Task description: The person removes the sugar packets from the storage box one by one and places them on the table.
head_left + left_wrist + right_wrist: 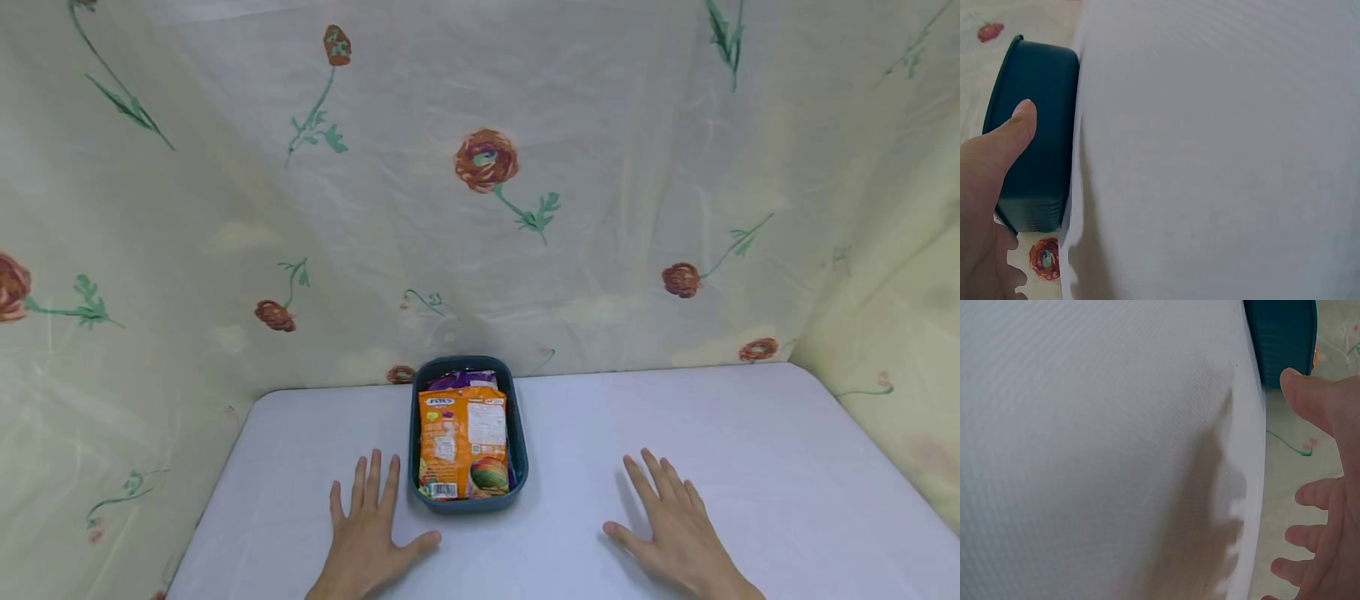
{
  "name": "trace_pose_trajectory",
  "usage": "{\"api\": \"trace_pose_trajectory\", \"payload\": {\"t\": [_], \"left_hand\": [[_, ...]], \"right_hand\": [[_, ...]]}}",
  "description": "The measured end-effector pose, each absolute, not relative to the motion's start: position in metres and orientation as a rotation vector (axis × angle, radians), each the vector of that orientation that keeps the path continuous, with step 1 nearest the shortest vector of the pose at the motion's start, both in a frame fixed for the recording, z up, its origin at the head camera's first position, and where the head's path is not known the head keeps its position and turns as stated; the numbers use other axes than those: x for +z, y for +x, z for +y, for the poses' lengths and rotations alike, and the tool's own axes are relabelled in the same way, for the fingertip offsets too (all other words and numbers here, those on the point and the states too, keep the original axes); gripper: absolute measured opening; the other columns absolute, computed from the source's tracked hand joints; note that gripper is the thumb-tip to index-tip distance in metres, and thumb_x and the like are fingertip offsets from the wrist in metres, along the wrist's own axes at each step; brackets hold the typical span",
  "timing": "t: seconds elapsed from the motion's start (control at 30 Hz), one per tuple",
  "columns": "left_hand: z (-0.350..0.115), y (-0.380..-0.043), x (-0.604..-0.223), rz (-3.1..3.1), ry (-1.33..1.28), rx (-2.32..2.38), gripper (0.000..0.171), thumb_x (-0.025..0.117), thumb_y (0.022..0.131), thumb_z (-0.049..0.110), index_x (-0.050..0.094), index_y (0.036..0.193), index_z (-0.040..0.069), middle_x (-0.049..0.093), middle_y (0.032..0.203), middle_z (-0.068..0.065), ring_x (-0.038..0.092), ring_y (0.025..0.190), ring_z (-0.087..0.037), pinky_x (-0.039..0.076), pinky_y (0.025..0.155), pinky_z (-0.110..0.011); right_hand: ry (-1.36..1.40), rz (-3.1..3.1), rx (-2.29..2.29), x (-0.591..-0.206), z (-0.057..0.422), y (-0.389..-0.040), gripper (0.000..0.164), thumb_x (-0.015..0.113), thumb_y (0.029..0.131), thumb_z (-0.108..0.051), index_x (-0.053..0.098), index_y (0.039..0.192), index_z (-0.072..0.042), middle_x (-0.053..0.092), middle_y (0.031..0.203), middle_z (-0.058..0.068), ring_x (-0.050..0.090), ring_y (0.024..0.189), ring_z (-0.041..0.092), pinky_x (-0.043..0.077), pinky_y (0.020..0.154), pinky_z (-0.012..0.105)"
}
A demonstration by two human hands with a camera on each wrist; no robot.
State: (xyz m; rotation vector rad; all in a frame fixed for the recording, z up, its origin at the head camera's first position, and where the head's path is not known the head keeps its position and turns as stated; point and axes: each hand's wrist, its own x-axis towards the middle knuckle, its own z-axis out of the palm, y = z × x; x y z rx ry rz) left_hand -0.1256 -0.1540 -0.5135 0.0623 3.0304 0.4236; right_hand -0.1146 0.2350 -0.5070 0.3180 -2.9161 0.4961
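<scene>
A dark teal plastic basket [522, 479] stands on the white table, its rounded rim facing up. On top inside it lies an orange candy bag [457, 442] with a FOX'S label and a barcode; purple packaging [480, 377] shows behind and beneath it. My left hand [366, 529] is just left of the basket's near end, fingers straight and spread, holding nothing. Farther off to the right, my right hand [671, 525] is held with spread fingers, also without anything in it. Both hands cast shadows on the cloth in the wrist views. What lies under the orange bag is mostly hidden.
The table [660, 417] has a smooth white covering and rounded far corners. A pale curtain [585, 275] with red flowers hangs behind it and along both sides. The basket sits close to the table's far edge.
</scene>
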Motion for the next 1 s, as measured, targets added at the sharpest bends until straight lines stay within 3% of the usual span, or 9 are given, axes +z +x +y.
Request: {"api": "trace_pose_trajectory", "payload": {"t": [0.33, 0.4, 0.5, 0.57, 0.67, 0.73, 0.87, 1.0], "left_hand": [[-0.157, -0.129, -0.515, 2.978, 0.089, 0.492, 0.114, 0.046, 0.069, 0.086, 0.019, 0.151, 0.011, 0.009, 0.159, -0.017, 0.003, 0.146, -0.04, -0.006, 0.11, -0.07], [-0.159, -0.13, -0.512, 2.955, 0.103, 0.611, 0.105, 0.047, 0.076, 0.079, 0.021, 0.151, 0.009, 0.015, 0.157, -0.019, 0.011, 0.144, -0.042, 0.0, 0.109, -0.073], [-0.159, -0.133, -0.51, 2.892, 0.046, 0.961, 0.078, 0.05, 0.09, 0.056, 0.028, 0.148, 0.009, 0.028, 0.153, -0.02, 0.024, 0.14, -0.043, 0.015, 0.109, -0.071], [-0.155, -0.136, -0.51, 2.811, -0.03, 1.268, 0.06, 0.048, 0.096, 0.04, 0.033, 0.146, 0.011, 0.035, 0.15, -0.017, 0.032, 0.138, -0.041, 0.025, 0.108, -0.067], [-0.143, -0.14, -0.512, 2.62, -0.179, 1.704, 0.047, 0.044, 0.1, 0.03, 0.037, 0.145, 0.017, 0.038, 0.15, -0.01, 0.035, 0.138, -0.035, 0.031, 0.11, -0.058], [-0.133, -0.143, -0.514, 2.512, -0.263, 1.9, 0.049, 0.042, 0.1, 0.037, 0.038, 0.145, 0.017, 0.037, 0.151, -0.008, 0.035, 0.138, -0.032, 0.032, 0.111, -0.055], [-0.114, -0.146, -0.516, 2.411, -0.427, 2.116, 0.067, 0.043, 0.096, 0.052, 0.027, 0.149, 0.014, 0.035, 0.151, -0.014, 0.032, 0.14, -0.034, 0.031, 0.113, -0.053], [-0.099, -0.149, -0.516, 2.355, -0.615, 2.223, 0.067, 0.044, 0.097, 0.048, 0.025, 0.15, 0.012, 0.034, 0.151, -0.018, 0.031, 0.139, -0.037, 0.029, 0.114, -0.052]], "right_hand": [[0.327, -2.896, 0.582, -0.509, 0.235, -0.117, 0.085, 0.067, 0.08, -0.053, 0.037, 0.144, -0.006, 0.032, 0.148, 0.026, 0.031, 0.131, 0.052, 0.029, 0.098, 0.071], [0.331, -2.884, 0.692, -0.51, 0.234, -0.118, 0.079, 0.065, 0.084, -0.05, 0.036, 0.144, -0.007, 0.032, 0.148, 0.024, 0.032, 0.131, 0.05, 0.032, 0.097, 0.071], [0.343, -2.852, 0.928, -0.513, 0.234, -0.119, 0.066, 0.059, 0.091, -0.04, 0.035, 0.143, -0.008, 0.035, 0.147, 0.02, 0.038, 0.129, 0.047, 0.039, 0.094, 0.068], [0.347, -2.829, 1.073, -0.516, 0.233, -0.12, 0.059, 0.055, 0.095, -0.036, 0.034, 0.143, -0.009, 0.038, 0.144, 0.017, 0.043, 0.126, 0.044, 0.044, 0.093, 0.063], [0.357, -2.808, 1.194, -0.521, 0.228, -0.121, 0.053, 0.053, 0.096, -0.033, 0.035, 0.141, -0.012, 0.044, 0.141, 0.013, 0.05, 0.122, 0.037, 0.049, 0.094, 0.05], [0.379, -2.792, 1.233, -0.523, 0.224, -0.123, 0.051, 0.053, 0.096, -0.032, 0.037, 0.141, -0.012, 0.047, 0.14, 0.01, 0.051, 0.121, 0.031, 0.05, 0.096, 0.04], [0.447, -2.745, 1.231, -0.525, 0.217, -0.126, 0.048, 0.054, 0.096, -0.028, 0.04, 0.139, -0.011, 0.05, 0.139, 0.008, 0.052, 0.12, 0.025, 0.05, 0.097, 0.026], [0.465, -2.677, 1.303, -0.525, 0.211, -0.13, 0.044, 0.055, 0.096, -0.022, 0.042, 0.137, -0.012, 0.052, 0.137, 0.008, 0.054, 0.118, 0.022, 0.051, 0.093, 0.022]]}}
